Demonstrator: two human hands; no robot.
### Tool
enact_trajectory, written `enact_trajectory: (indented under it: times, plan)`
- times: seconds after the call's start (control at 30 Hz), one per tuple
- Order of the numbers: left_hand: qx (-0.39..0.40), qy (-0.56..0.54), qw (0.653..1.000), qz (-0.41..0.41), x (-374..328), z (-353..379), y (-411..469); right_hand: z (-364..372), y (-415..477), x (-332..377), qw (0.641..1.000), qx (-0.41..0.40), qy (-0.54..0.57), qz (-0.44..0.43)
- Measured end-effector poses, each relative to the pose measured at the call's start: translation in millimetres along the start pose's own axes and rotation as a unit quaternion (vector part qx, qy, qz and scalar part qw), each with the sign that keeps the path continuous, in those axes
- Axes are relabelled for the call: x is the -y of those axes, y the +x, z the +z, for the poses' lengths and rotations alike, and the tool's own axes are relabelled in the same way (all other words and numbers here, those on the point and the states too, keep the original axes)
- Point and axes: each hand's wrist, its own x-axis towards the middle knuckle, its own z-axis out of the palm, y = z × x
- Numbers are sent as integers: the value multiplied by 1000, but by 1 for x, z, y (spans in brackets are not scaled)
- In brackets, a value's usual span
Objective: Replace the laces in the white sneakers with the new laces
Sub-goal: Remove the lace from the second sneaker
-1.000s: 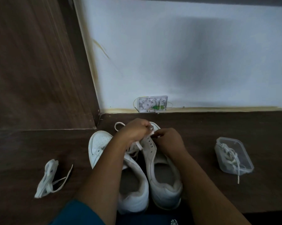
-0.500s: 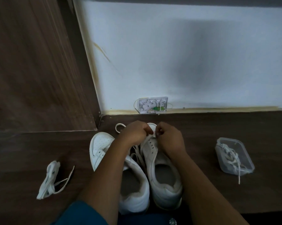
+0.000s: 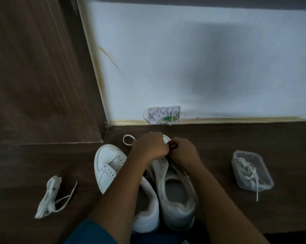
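While both hands worked at the toe end, head view only was available.

Head view: left hand (image 3: pixel 149 147) was curled tight, its fingers (image 3: pixel 157 138) closed round a white lace (image 3: pixel 128 139) whose loop stuck out beyond the knuckles. Right hand (image 3: pixel 184 153) met it knuckle to knuckle, fingers bent in; it seemed to pinch the same lace, though the contact itself was hidden. Both sat over the front eyelets of the right-hand sneaker (image 3: pixel 176 196). Left-hand sneaker (image 3: pixel 110 166) lay touching it, eyelets bare. A loose bundle of laces (image 3: pixel 50 198) lay well apart to the left on the wooden surface (image 3: pixel 219 138); a clear plastic tub (image 3: pixel 252 171) to the right held more. Which lot was new could not be told.

Judgement: step in hand was feeding lace through the lowest eyelets. To do it well: keep the lace flat, not twisted; draw both ends out to even length before crossing; steady the shoe so it does not slide toward the wall.
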Motion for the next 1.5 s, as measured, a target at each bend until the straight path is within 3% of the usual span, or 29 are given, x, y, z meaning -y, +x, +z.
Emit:
enact_trajectory:
  times: [0.13, 0.23, 0.33, 0.43, 0.5, 0.57, 0.63, 0.67, 0.73, 0.8, 0.87, 0.93, 1.0, 1.07, 1.17, 1.23, 1.3, 1.37, 1.43, 1.5]
  plan:
    - [-19, 96, 995, -14, -9, -2, -9, -6, -4, 3, 1000, 13, 17, -9]
    - [0, 99, 995, -18, -15, -3, -12, -9, -4, 0, 1000, 18, 19, -13]
    - [20, -82, 996, 20, -21, -14, -11, -11, -4, 1, 999, 43, 13, -20]
    - [21, -350, 934, 66, -29, -25, -20, -14, -7, 5, 998, 38, -25, -51]
    - [4, -415, 905, 96, -30, -29, -21, -14, -7, 6, 998, 10, -26, -65]
    - [3, -428, 900, 83, -25, -29, -19, -13, -6, 5, 999, 1, 21, -37]
    - [-8, -330, 942, 59, -13, -24, -12, -12, -5, 5, 993, 2, 113, 16]
    - [-8, -218, 974, 56, -6, -20, -9, -13, -5, 6, 985, 1, 168, 44]
    - [18, -27, 996, 85, 3, -11, -5, -17, -4, 8, 963, 11, 257, 75]
    - [15, 27, 994, 101, 4, -5, -3, -23, -5, 10, 945, 20, 315, 90]
    - [-35, -38, 995, 91, 0, -6, -3, -27, -7, 10, 920, 28, 374, 113]
    - [-70, -252, 964, 51, -9, -15, -5, -31, -11, 13, 920, 51, 372, 112]
    - [-84, -446, 888, 70, -19, -31, -14, -31, -14, 12, 951, 96, 286, 70]
    - [-73, -534, 832, 133, -31, -44, -22, -30, -18, 16, 979, 113, 171, 23]
    - [-60, -570, 794, 203, -42, -53, -32, -22, -16, 20, 991, 70, 115, 6]
    - [-90, -523, 825, 192, -36, -51, -27, -21, -15, 21, 986, 44, 154, 35]
    - [-123, -387, 903, 139, -20, -41, -18, -24, -16, 19, 963, 49, 256, 69]
    - [-65, -187, 974, 111, -5, -27, -10, -28, -16, 19, 931, 53, 351, 88]
    - [10, -57, 992, 113, 1, -12, -4, -28, -13, 18, 901, 39, 419, 107]
    - [17, -44, 994, 101, -1, -7, -2, -26, -9, 16, 878, 43, 461, 124]
